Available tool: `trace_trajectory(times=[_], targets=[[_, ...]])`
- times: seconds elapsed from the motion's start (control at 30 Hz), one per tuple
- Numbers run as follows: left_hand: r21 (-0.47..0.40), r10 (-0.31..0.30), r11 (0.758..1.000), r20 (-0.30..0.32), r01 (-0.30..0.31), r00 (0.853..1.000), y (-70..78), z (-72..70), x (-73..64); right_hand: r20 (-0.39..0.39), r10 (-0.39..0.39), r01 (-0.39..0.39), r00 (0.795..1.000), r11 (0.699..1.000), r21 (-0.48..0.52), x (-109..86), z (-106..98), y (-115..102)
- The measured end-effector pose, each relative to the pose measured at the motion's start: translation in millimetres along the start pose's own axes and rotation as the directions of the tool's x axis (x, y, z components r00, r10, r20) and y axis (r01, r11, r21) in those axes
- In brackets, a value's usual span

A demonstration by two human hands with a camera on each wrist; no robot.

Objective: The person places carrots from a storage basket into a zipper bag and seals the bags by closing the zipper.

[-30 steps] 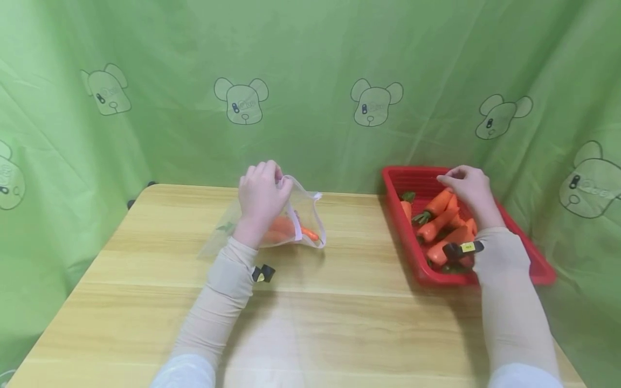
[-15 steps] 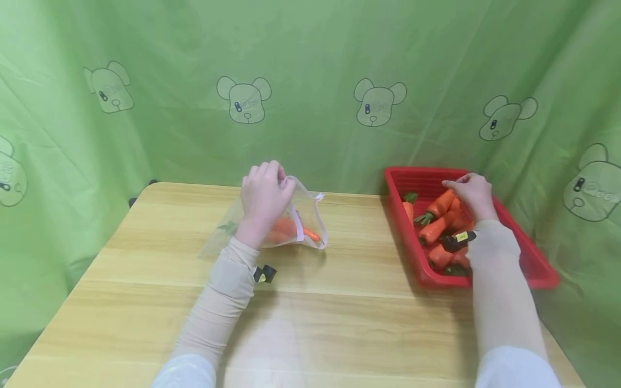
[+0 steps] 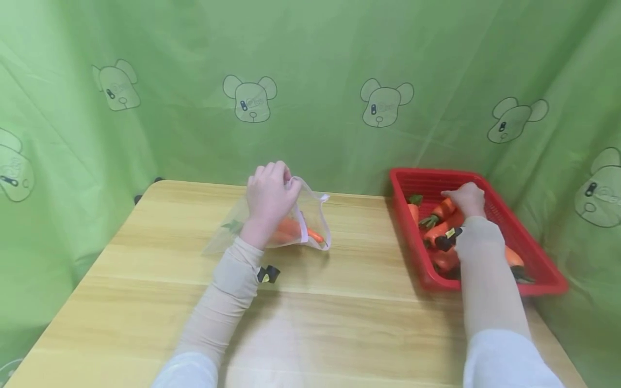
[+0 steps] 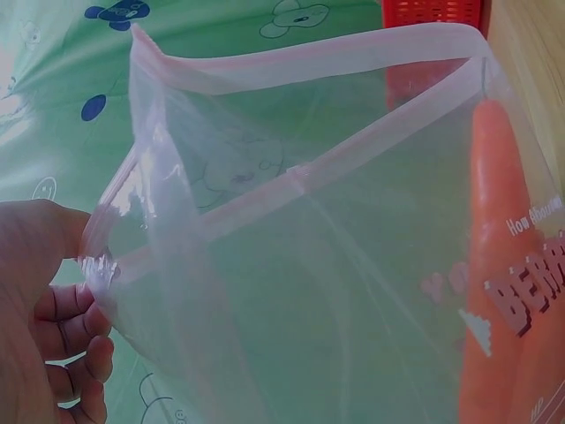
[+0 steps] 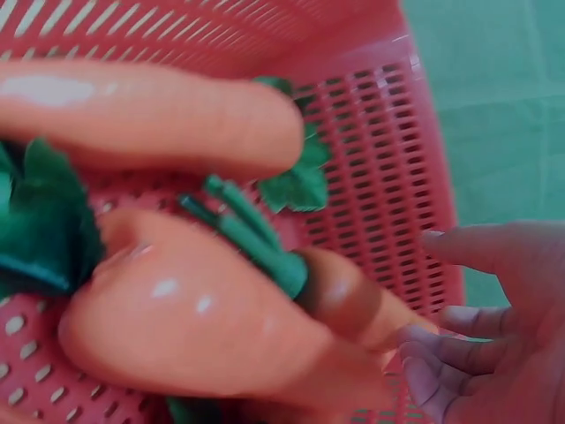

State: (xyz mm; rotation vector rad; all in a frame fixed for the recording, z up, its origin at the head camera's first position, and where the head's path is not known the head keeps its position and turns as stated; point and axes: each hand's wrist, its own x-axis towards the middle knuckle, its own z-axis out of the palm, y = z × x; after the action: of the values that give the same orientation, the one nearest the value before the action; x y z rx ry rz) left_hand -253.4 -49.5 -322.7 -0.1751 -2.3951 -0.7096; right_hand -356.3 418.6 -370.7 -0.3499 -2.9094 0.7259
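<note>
My left hand [image 3: 271, 196] pinches the open mouth's edge of a clear zip bag [image 4: 265, 336] between thumb and fingers. Inside the bag lie orange carrots [image 4: 496, 185] with some green tops, resting over the table's left half. On the right, my right hand [image 3: 469, 200] reaches down into a red basket [image 3: 404, 231] of carrots. In the right wrist view its fingers [image 5: 463, 346] are right at the narrow end of a carrot [image 5: 340, 287], thumb and fingers spread apart. A fatter carrot [image 5: 203, 309] lies alongside; another carrot [image 5: 159, 115] rests near the basket's wall.
The wooden table [image 3: 339, 323] ends at the back against a green curtain [image 3: 315, 134] printed with mouse heads. The basket stands near the table's right edge. Small black wrist cameras [image 3: 269, 274] sit on the sleeves.
My right hand has lowered deeper into the basket among the carrots, its forearm swinging a little left. The left hand keeps holding the bag. The whole view has shifted slightly.
</note>
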Motion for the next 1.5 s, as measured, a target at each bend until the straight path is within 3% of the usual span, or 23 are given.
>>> trace_trajectory(times=[0.2, 0.3, 0.43, 0.7, 1.0, 1.33, 1.5], targets=[[-0.003, 0.007, 1.000, -0.012, -0.007, 1.000, -1.1, 1.0, 0.1, 0.051, 0.118, -0.113, 0.992, 0.990, -0.081, 2.4, 10, 6], [-0.002, 0.013, 1.000, -0.020, -0.013, 1.000, -1.8, 1.0, -0.4, 0.054, 0.163, -0.159, 0.985, 0.985, -0.070, 4.8, 14, 7], [-0.004, 0.016, 1.000, -0.026, -0.016, 1.000, -2.3, 1.0, -0.7, 0.043, 0.184, -0.182, 0.982, 0.982, -0.050, 5.8, 18, 4], [-0.005, 0.003, 1.000, -0.007, -0.003, 1.000, -2.2, 2.6, -2.8, 0.038, 0.229, -0.224, 0.973, 0.969, -0.104, 6.2, 24, 5], [-0.009, 0.014, 1.000, -0.028, -0.014, 1.000, -2.5, 2.6, -1.8, 0.059, 0.264, -0.266, 0.963, 0.963, 0.032, 11.0, 20, 11], [-0.010, 0.013, 1.000, -0.032, -0.013, 0.999, -3.1, 0.7, -1.2, 0.108, 0.272, -0.285, 0.956, 0.949, 0.134, -2.1, 3, -1], [-0.016, 0.012, 1.000, -0.031, -0.012, 0.999, -3.2, 0.8, -1.6, 0.090, 0.237, -0.248, 0.967, 0.958, 0.146, -5.7, -2, -2]])
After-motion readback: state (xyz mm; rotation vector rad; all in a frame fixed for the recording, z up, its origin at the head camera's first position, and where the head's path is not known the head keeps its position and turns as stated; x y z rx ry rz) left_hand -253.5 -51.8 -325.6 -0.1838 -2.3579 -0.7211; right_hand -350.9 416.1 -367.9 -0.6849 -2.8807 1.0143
